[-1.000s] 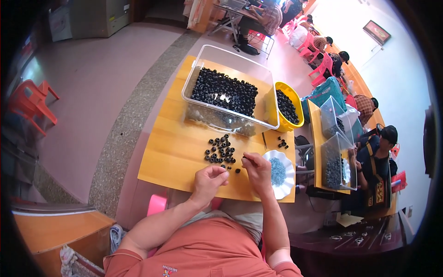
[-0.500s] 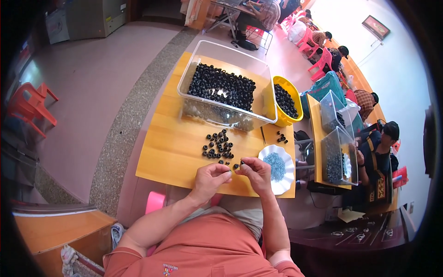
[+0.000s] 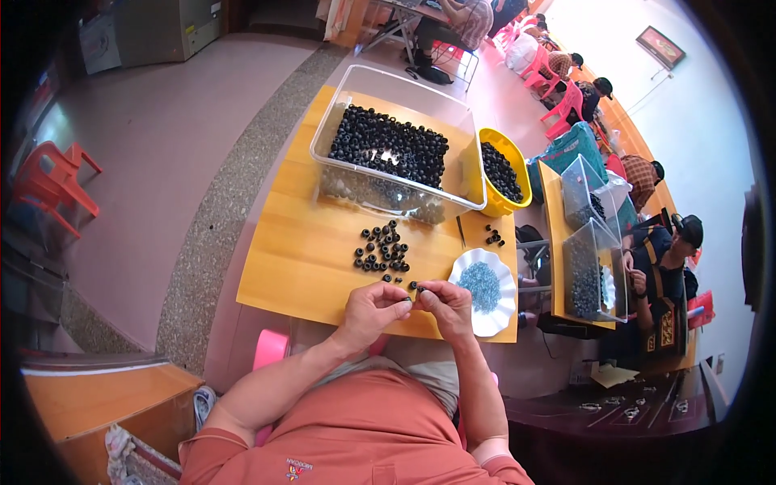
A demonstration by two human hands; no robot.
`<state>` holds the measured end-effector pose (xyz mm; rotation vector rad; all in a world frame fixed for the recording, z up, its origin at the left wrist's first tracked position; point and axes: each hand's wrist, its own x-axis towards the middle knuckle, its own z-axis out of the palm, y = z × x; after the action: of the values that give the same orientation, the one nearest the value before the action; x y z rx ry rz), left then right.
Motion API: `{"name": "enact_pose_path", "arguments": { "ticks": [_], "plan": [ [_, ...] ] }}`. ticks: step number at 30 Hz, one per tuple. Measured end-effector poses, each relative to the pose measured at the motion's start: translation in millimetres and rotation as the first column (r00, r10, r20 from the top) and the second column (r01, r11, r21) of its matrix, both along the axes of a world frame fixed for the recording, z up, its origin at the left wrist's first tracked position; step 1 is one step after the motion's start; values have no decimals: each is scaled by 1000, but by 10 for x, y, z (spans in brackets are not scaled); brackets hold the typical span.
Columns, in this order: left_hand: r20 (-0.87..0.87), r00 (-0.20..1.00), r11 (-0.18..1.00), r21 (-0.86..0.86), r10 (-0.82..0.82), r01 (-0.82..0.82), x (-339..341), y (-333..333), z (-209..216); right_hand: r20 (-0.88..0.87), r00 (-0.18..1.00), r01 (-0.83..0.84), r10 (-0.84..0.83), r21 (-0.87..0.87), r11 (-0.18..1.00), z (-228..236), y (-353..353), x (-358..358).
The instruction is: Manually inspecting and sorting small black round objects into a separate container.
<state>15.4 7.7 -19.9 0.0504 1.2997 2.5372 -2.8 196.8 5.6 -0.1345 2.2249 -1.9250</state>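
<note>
My left hand is closed in a pinch near the table's front edge, thumb and forefinger together on something too small to make out. Close beside it, my right hand pinches a small black ring-shaped part, mostly covered by the fingertips. Beyond the hands lies a loose pile of black ring-shaped parts. A white scalloped plate stands to the right of my right hand, holding many small pale-blue clear pieces.
A big clear bin of black parts fills the table's far side, with a yellow bucket of them alongside. Dark tweezers lie near several stray parts. At right, a person sits by a table with clear bins.
My two hands have shifted slightly and their fingertips are closer together. The loose parts on the table have hardly changed. The neighbouring person's hand has moved up a little.
</note>
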Motion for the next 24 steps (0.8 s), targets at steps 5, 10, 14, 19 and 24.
{"name": "enact_pose_path", "arguments": {
  "ticks": [5, 10, 14, 19, 24],
  "plan": [
    [-15, 1000, 1000, -11, -16, 16, -9, 12, -45, 20, 999, 26, -26, -38, 999, -81, 12, 31],
    [-22, 999, 999, -6, -38, 38, -6, 8, 3, -94, 995, 29, -25, 34, 999, -121, -10, 66],
    [-24, 999, 999, -4, -47, 47, -4, 6, -27, -133, 990, -26, 37, 87, 996, -88, -1, 75],
    [-45, 997, 998, 12, -65, 65, 4, 30, -38, -279, 948, -82, 154, 256, 963, 47, 17, 90],
    [-57, 993, 995, -12, -99, 98, 4, 23, -44, -316, 918, -113, 240, 372, 921, 231, 30, 103]
  ]
}}
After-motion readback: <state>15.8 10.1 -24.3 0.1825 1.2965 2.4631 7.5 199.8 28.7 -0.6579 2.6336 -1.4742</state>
